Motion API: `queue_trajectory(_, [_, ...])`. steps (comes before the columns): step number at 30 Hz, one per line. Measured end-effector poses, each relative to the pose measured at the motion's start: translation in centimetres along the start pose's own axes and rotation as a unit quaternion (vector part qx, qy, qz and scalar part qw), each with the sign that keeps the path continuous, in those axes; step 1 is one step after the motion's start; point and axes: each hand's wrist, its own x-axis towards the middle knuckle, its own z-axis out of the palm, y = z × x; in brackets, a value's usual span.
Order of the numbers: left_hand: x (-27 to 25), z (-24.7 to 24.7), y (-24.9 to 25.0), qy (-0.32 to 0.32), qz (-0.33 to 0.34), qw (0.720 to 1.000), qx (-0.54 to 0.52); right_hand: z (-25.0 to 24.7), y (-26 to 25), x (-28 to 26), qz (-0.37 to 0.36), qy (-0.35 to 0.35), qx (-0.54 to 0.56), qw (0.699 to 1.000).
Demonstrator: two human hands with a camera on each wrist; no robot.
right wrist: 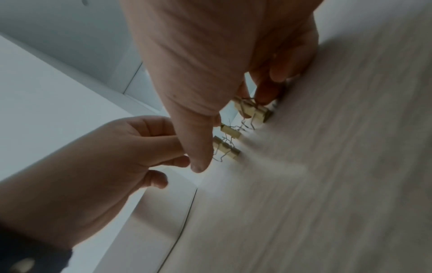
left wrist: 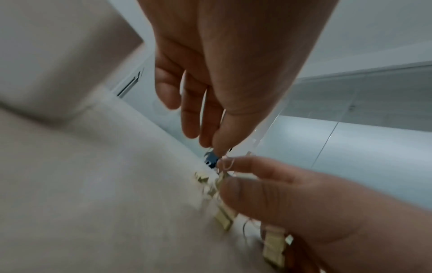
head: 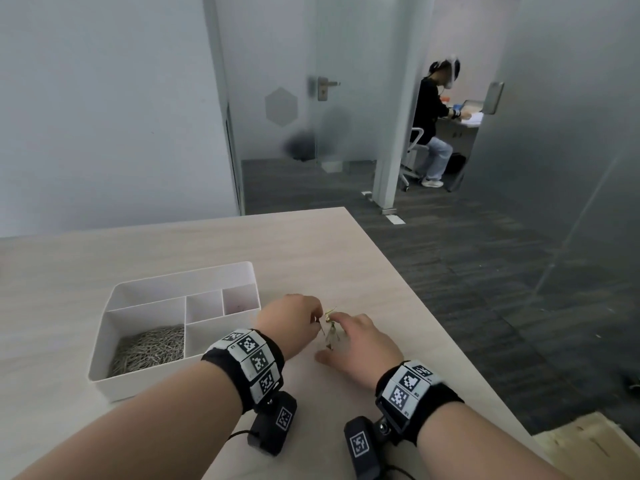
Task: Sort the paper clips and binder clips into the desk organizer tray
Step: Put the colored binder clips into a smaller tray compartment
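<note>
Both wrists, nearest the camera, wear black bands with black-and-white square marks. Just past them, the gold binder clips [head: 331,336] lie in a small bunch on the pale wood table [head: 311,244], near its right edge. They are little gold boxes with thin wire handles that stick out. Some are hooked to each other. One small blue clip [left wrist: 211,160] sits among them.

Fingers of the left hand [head: 289,323] are curled, and its grip pinches the thin wire of a clip between thumb and fingertip. On the other side the right hand [head: 360,348] rests over the bunch with its fingers bent down. Its fingertips touch the gold clips, but I cannot tell if its grip pinches one or only presses on them.

To the left of the hands stands the white tray [head: 104,344], with its near right corner just beside the left wrist. It has five boxes inside. A heap of silver paper clips [head: 149,348] fills the near left box.

Far off, past a glass wall, a person [head: 433,123] sits at a desk.
</note>
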Motion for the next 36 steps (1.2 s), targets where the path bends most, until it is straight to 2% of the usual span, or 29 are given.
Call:
queue_trajectory(3, [-1.3,-2.1,-1.4,0.066,-0.020,0.997,-0.042,0.4,-0.4,0.4,-0.002,0.004,-0.021,1.000])
queue_trajectory(6, [-2.7,-4.6,-4.1,0.114,-0.086,0.984,-0.108,0.8,-0.6,0.8,-0.005,0.017,-0.018,1.000])
queue_trajectory(10, [-4.1,-6.9,-8.9,0.163,-0.174,0.961,-0.139,1.1,-0.5,1.2,-0.007,0.023,-0.005,1.000])
queue_trajectory(14, [-5.3,-8.0,-12.5,0.149,-0.240,0.952,-0.119,1.2,-0.7,1.4,-0.001,0.031,0.006,0.999])
queue_trajectory(20, [-5.9,-7.2,-13.5,0.096,-0.258,0.956,-0.102,1.2,-0.2,1.2,-0.002,0.040,0.013,0.999])
queue_trajectory(23, [-5.9,-7.3,-12.4,0.125,-0.245,0.954,-0.116,1.0,0.0,1.0,-0.002,0.041,0.019,0.999])
queue_trajectory(27, [-5.3,-7.4,-8.5,0.155,-0.167,0.962,-0.151,0.9,0.4,0.7,-0.001,0.044,0.015,0.999])
queue_trajectory(32, [-3.8,-5.8,-2.7,0.086,-0.050,0.975,-0.198,0.0,1.7,-0.1,0.034,0.052,-0.002,0.998])
queue_trajectory(36, [-2.0,-3.3,0.8,0.014,-0.030,0.985,-0.172,-1.5,3.6,-0.6,0.081,0.077,-0.003,0.994])
